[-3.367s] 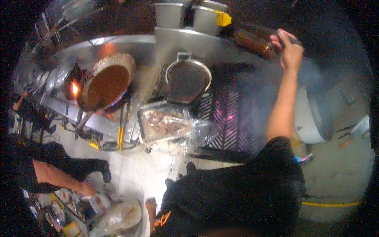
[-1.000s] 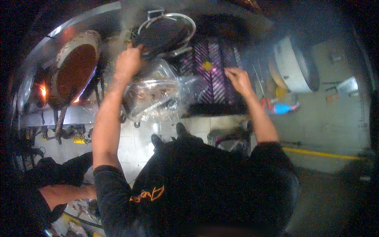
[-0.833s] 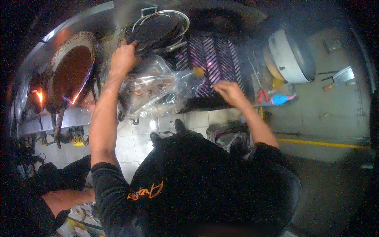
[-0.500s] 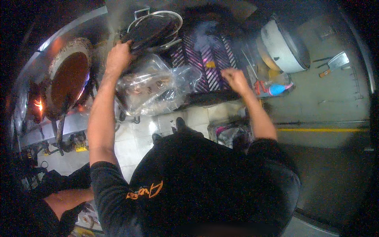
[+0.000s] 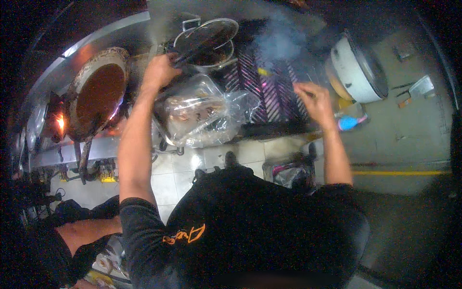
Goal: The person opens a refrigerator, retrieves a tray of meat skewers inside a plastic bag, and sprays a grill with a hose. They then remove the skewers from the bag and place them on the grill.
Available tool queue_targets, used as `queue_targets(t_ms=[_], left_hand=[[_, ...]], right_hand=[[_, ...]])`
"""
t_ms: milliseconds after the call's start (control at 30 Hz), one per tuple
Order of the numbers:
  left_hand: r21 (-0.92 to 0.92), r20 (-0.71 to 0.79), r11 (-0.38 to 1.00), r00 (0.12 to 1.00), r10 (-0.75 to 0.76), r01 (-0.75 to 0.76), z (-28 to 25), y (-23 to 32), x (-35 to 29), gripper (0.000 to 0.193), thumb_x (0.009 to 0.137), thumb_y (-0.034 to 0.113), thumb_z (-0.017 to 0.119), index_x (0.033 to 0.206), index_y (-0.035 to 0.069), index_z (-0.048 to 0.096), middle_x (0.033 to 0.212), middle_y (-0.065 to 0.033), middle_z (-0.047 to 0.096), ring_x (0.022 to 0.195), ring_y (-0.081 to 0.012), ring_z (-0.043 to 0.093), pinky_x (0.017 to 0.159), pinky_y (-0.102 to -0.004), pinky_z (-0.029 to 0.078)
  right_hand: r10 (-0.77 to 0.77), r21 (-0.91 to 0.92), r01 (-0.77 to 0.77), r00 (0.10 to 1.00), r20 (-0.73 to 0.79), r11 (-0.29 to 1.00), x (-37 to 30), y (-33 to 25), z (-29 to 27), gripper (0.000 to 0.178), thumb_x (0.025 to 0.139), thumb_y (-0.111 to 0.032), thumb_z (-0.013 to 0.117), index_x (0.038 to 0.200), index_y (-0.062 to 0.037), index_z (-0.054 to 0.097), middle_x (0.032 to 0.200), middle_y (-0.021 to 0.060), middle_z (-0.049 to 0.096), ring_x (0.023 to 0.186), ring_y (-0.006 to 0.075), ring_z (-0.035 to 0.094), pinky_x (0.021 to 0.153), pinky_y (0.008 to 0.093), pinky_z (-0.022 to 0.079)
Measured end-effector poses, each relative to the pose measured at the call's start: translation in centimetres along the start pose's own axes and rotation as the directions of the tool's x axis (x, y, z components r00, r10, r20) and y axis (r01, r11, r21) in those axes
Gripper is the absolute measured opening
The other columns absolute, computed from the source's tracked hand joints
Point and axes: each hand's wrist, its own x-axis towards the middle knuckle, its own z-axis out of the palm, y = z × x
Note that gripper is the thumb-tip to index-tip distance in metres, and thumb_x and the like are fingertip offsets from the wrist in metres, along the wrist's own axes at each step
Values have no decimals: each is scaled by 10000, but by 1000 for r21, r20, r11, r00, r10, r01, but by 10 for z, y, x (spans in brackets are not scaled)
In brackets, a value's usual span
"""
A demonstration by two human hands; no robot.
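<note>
My left hand (image 5: 162,72) is closed round the near end of a dark, flat, blurred object (image 5: 193,52), which points toward a pot with a glass lid (image 5: 226,30). Below that hand lies a clear plastic bag (image 5: 204,127) over a tray of pale food pieces. My right hand (image 5: 315,100) hovers by the right edge of a slatted charcoal grill (image 5: 272,98), fingers pinched together; whatever they may hold is too small to tell. A small yellow piece (image 5: 263,71) sits on the grill, where embers glow pink between slats and smoke (image 5: 281,41) rises.
At left, a large wok (image 5: 101,91) of brown liquid stands beside an open flame (image 5: 59,123). A white pot (image 5: 353,70), a blue item (image 5: 348,123) and a cleaver (image 5: 421,86) are to the right. Another person's arm (image 5: 89,232) shows at lower left.
The whole view has shifted, so most things sit farther right. The dark object in my left hand has swung and looks narrower. My right hand has moved rightward along the grill.
</note>
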Motion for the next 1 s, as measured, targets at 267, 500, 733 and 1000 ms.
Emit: queue_targets(t_ms=[267, 500, 733, 1000], left_hand=[[-18, 65, 999, 997, -48, 49, -9, 20, 4, 502, 614, 219, 666, 1089, 117, 540, 962, -161, 580, 895, -285, 558, 798, -355, 436], [-8, 87, 994, 990, -107, 108, -4, 11, 0, 518, 614, 217, 665, 1108, 137, 528, 944, -153, 589, 866, -290, 569, 777, -362, 448], [231, 35, 973, 999, -38, 29, 15, 22, -3, 507, 648, 223, 633, 1134, 168, 498, 936, -178, 566, 825, -310, 577, 722, -406, 468], [160, 79, 987, 997, -7, -6, 10, 25, -1, 499, 638, 215, 644, 1114, 146, 513, 952, -165, 557, 865, -302, 562, 756, -390, 458]], right_hand=[[-311, 78, 305, 947, 81, 949, 145, 30, 135, 180, 760, -197, 568, 856, -57, 628, 877, 114, 613, 789, 275, 587, 719, 321, 455], [2, 15, 0, 996, -91, 1000, 111, 69, 33, 195, 748, -194, 581, 897, -77, 630, 894, 127, 610, 804, 230, 600, 718, 304, 454], [-5, -40, 10, 990, 139, 999, 56, 150, 101, 188, 773, -181, 546, 889, -50, 614, 896, 134, 604, 814, 290, 580, 765, 338, 439], [187, -109, -182, 982, 34, 977, -1, 112, 78, 191, 758, -152, 574, 895, -25, 612, 906, 157, 596, 844, 273, 576, 764, 321, 434]])
